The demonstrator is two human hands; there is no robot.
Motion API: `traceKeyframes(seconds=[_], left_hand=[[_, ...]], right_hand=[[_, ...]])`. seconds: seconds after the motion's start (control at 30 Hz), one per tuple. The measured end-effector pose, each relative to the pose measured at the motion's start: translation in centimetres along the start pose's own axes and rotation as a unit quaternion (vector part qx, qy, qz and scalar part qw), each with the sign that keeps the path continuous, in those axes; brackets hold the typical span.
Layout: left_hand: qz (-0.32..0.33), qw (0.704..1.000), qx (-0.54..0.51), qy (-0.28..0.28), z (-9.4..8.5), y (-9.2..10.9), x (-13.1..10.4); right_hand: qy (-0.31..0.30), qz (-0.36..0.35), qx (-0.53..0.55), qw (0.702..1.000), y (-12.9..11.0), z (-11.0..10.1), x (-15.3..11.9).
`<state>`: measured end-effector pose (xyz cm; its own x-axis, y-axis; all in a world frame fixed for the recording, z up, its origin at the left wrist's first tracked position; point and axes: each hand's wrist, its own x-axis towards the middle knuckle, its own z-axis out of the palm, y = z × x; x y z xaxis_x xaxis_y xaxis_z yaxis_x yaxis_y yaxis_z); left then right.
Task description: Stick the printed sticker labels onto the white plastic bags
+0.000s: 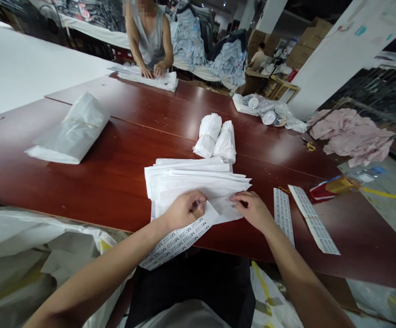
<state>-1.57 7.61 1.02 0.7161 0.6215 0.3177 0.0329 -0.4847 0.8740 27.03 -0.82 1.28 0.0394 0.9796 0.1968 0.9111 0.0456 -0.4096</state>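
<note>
My left hand (pixel 187 209) is closed on a sheet of size stickers (pixel 180 241), printed with rows of "M", which slants down over the table's front edge. Under and beyond it lies a fanned stack of flat white bags (pixel 198 177). My right hand (pixel 252 208) is at the right side of the top bag, thumb and fingertips pinched together at a small dark-printed sticker (pixel 234 205). Whether the sticker touches the bag is hard to make out. To the right of that hand lie two more sticker strips, a short one (pixel 283 214) and a longer banded one (pixel 314 221).
Two rolled white bundles (pixel 214 136) stand behind the stack. A banded pack of clear bags (pixel 71 130) lies left. Right are a drink bottle (pixel 344 184), yellow-handled scissors (pixel 309 145) and pink cloth (pixel 353 134). Across the table, a co-worker (pixel 150 41) handles white bags.
</note>
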Motion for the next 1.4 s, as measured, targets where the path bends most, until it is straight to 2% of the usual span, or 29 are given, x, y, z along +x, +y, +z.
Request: traceKeyframes(seconds=[0.07, 0.13, 0.2, 0.27, 0.37, 0.43, 0.5, 0.57, 0.6, 0.67, 0.77, 0.87, 0.93, 0.97, 1.03, 1.13, 1.2, 1.27, 1.33, 1.4], left_hand=[[0.082, 0.995, 0.045, -0.044, 0.8, 0.6, -0.6], [0.155, 0.979, 0.104, -0.08, 2.1, 1.0, -1.4], [0.188, 0.962, 0.178, -0.083, 3.5, 1.0, -2.1], [0.201, 0.945, 0.245, -0.076, 4.7, 0.7, -2.6], [0.191, 0.931, 0.301, -0.08, 5.8, 0.1, -3.1], [0.17, 0.93, 0.311, -0.095, 6.1, -0.1, -3.1], [0.157, 0.932, 0.308, -0.108, 6.2, -0.2, -2.9], [0.154, 0.933, 0.303, -0.117, 6.1, 0.0, -2.7], [0.152, 0.935, 0.299, -0.119, 6.0, 0.1, -2.7], [0.152, 0.937, 0.292, -0.121, 5.8, 0.3, -2.6], [0.164, 0.935, 0.298, -0.103, 5.6, 0.4, -2.8], [0.191, 0.929, 0.305, -0.085, 5.7, 0.3, -3.0], [0.202, 0.93, 0.298, -0.075, 5.8, 0.0, -3.1], [0.202, 0.931, 0.295, -0.072, 5.8, -0.1, -3.1], [0.192, 0.935, 0.29, -0.071, 6.1, -0.4, -3.0], [0.164, 0.938, 0.291, -0.087, 6.5, -0.4, -3.0], [0.157, 0.943, 0.278, -0.091, 6.6, -0.1, -3.1], [0.175, 0.955, 0.224, -0.087, 6.3, 0.5, -3.4], [0.177, 0.973, 0.126, -0.081, 5.3, 1.2, -3.3], [0.087, 0.994, -0.014, -0.064, 3.7, 1.6, -2.6]], right_hand=[[-0.032, -0.083, -0.086, 0.992, -0.4, -1.0, 0.5], [-0.068, -0.153, -0.174, 0.97, -1.3, -1.7, 1.2], [-0.084, -0.19, -0.243, 0.947, -2.7, -1.9, 2.0], [-0.079, -0.194, -0.284, 0.936, -4.7, -1.1, 3.0], [-0.07, -0.197, -0.285, 0.935, -9.2, 1.4, 4.4], [-0.1, -0.257, -0.251, 0.928, -13.0, 3.5, 5.6], [-0.154, -0.343, -0.205, 0.904, -16.3, 5.3, 6.9], [-0.199, -0.381, -0.154, 0.89, -18.4, 5.9, 8.1], [-0.211, -0.377, -0.127, 0.893, -18.6, 5.7, 8.6], [-0.221, -0.343, -0.074, 0.91, -17.5, 4.4, 8.9], [-0.227, -0.292, -0.045, 0.928, -12.5, 1.1, 7.6], [-0.199, -0.274, -0.12, 0.933, -7.3, -1.3, 5.7], [-0.167, -0.284, -0.183, 0.926, -5.8, -1.6, 5.2], [-0.154, -0.296, -0.205, 0.92, -5.9, -1.1, 5.3], [-0.138, -0.332, -0.216, 0.908, -7.7, 0.6, 5.7], [-0.131, -0.397, -0.166, 0.893, -12.9, 4.1, 7.2], [-0.147, -0.393, -0.108, 0.901, -16.1, 5.5, 8.6], [-0.143, -0.334, -0.067, 0.929, -17.6, 5.4, 10.0], [-0.097, -0.241, -0.03, 0.965, -17.2, 3.7, 10.5], [-0.016, -0.173, 0.014, 0.985, -15.4, 1.3, 9.6]])
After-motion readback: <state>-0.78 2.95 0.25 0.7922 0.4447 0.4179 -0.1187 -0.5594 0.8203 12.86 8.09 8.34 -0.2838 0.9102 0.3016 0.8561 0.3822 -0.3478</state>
